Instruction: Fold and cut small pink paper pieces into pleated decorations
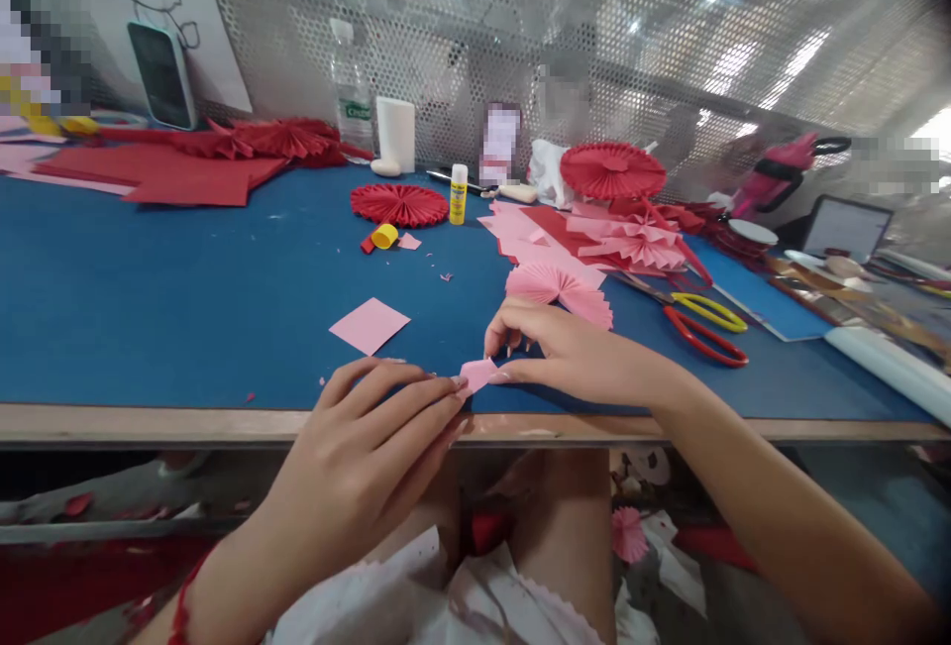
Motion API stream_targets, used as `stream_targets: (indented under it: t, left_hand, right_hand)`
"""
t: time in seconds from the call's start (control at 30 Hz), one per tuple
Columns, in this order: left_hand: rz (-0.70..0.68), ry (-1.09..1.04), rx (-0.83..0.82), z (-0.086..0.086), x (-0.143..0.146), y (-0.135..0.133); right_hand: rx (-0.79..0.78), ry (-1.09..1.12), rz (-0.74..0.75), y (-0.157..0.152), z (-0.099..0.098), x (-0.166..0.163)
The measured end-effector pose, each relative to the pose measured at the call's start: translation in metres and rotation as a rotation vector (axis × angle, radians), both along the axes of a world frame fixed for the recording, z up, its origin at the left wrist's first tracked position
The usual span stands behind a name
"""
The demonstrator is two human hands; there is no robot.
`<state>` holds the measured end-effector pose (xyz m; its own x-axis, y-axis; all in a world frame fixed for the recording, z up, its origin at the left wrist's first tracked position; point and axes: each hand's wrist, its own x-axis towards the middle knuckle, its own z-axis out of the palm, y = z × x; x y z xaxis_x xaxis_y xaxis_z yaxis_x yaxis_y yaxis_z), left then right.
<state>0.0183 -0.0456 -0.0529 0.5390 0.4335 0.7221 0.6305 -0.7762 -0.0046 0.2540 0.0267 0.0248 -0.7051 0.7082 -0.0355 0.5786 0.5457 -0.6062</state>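
Between my two hands, close to the table's front edge, lies a small folded piece of pink paper (477,375). My left hand (378,437) presses its fingertips on the paper's left end. At the other end, my right hand (572,348) pinches it between thumb and curled fingers. A flat square of pink paper (369,325) lies just beyond my left hand. Past my right hand rests a pink pleated paper fan (557,292). Scissors with one red and one yellow handle (705,328) lie to the right of it.
Further back stand a glue stick (458,197) and a red pleated rosette (399,204), with a yellow paper roll (384,236) nearby. Red paper sheets (185,174) are piled at the left. A bottle (351,90) and a phone (161,75) stand by the perforated metal wall.
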Motion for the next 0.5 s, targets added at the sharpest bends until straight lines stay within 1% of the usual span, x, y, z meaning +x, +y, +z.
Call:
stream_targets:
  t: [0.13,0.27,0.37,0.5]
  left_hand:
    - [0.001,0.002,-0.023,0.0,-0.001,0.0]
    - [0.021,0.016,-0.055,-0.003,-0.003,0.002]
    - [0.035,0.041,-0.063,-0.009,-0.005,0.002]
    - [0.037,0.029,-0.084,-0.018,-0.011,0.0]
  right_hand:
    - [-0.093,0.082,-0.104,-0.009,-0.006,-0.004]
    - [-0.111,0.224,-0.235,-0.019,-0.017,-0.013]
    - [-0.069,0.323,-0.318,-0.021,-0.029,-0.02]
    - [0.086,0.409,-0.414,-0.024,-0.039,-0.024]
